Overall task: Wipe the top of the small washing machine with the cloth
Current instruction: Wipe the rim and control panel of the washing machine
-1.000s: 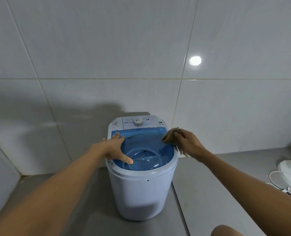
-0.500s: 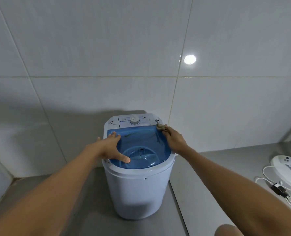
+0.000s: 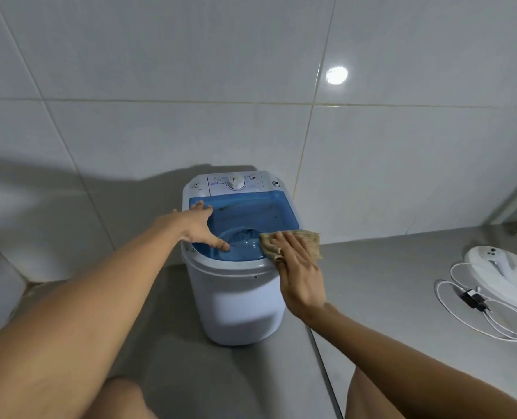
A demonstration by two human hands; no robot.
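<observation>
A person's left hand [image 3: 197,225] lies spread flat, holding nothing, on the 9 o'clock edge of the small washing machine [image 3: 237,300], thumb reaching onto its translucent blue lid [image 3: 245,219]; the machine stands on a grey desk [image 3: 387,285] against a tiled wall [image 3: 251,86], its control dial [image 3: 235,182] at 12 o'clock on the top. At about 4 o'clock on the rim, the right hand [image 3: 299,267] presses a tan cloth [image 3: 307,241] flat under extended fingers, the cloth's far corner hanging past the edge. The risks from here look modest but real: a firm push toward 9 o'clock could slide or tip the light tub if the bracing hand eases off; the overhanging corner could slip from under the palm and drop to the desk; pressure on the thin lid might flex it. A sweep toward 12 o'clock could nudge the dial. Further toward 3 o'clock, a white cable [image 3: 487,313] and a white appliance [image 3: 493,261] lie well apart from the work.
</observation>
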